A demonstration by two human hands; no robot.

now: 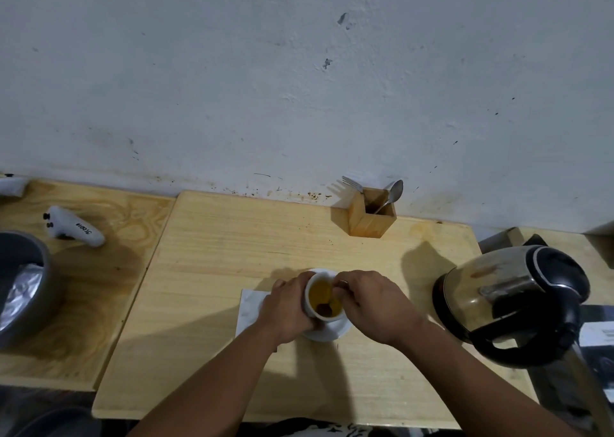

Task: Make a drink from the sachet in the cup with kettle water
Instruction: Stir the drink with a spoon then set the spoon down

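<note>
A small white cup (pixel 314 283) stands on a white saucer (pixel 335 332) in the middle of the wooden table. It holds yellow-brown liquid with a dark lump near the front. My left hand (pixel 287 307) wraps around the cup's left side. My right hand (pixel 372 303) is at the cup's right rim, fingers pinched on a thin spoon (pixel 330 302) that dips into the liquid. A steel kettle (pixel 511 300) with a black handle sits to the right. A white paper piece (pixel 249 307), maybe the sachet, lies flat under my left hand.
A wooden cutlery holder (pixel 372 217) with a fork and a spoon stands by the wall. On the left side table are a grey foil-lined pot (pixel 23 287) and a white controller (pixel 74 232). The table's front edge is close to my body.
</note>
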